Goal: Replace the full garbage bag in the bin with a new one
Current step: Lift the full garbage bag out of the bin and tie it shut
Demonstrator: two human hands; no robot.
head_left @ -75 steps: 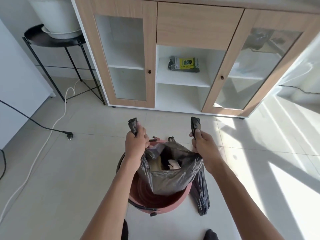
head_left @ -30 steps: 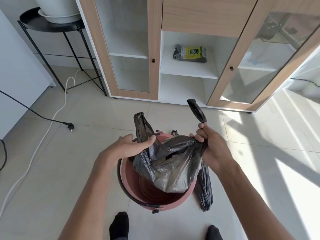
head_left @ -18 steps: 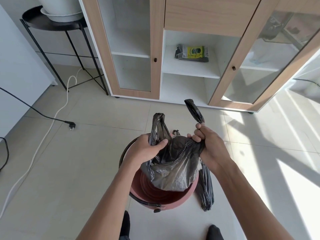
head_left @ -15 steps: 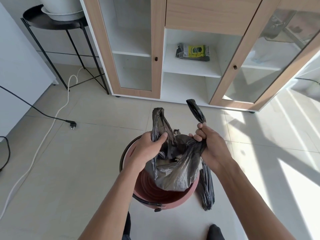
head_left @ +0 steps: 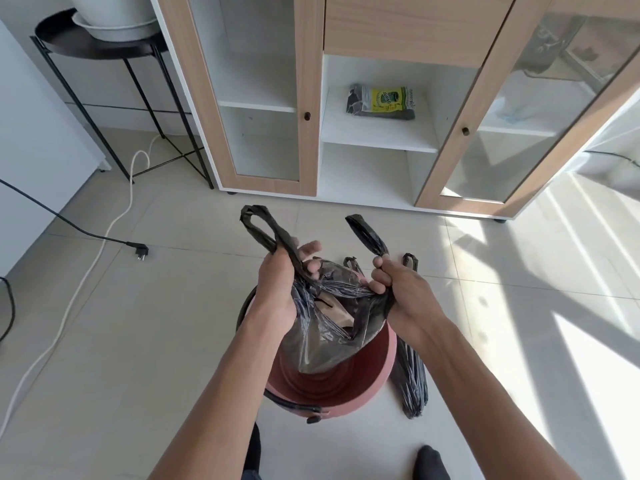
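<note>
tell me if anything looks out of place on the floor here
An unplugged black power plug lies loose on the floor tiles, its cable trailing left. A second black garbage bag lies crumpled on the floor against the pink bin.

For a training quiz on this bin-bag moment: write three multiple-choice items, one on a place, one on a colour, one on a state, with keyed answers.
1. Where does the yellow-labelled packet lie?
A. on the floor
B. on the cabinet's open middle shelf
C. on the black side table

2. What colour is the bin?
A. pinkish red
B. blue
C. white

3. What state is the full garbage bag in?
A. knotted shut
B. lying on the floor
C. top open, one handle in each hand

Answers:
B, the packet rests on the shelf.
A, the bin has a pinkish-red wall.
C, the left hand and right hand each grip a handle of the garbage bag, and contents show.
</note>
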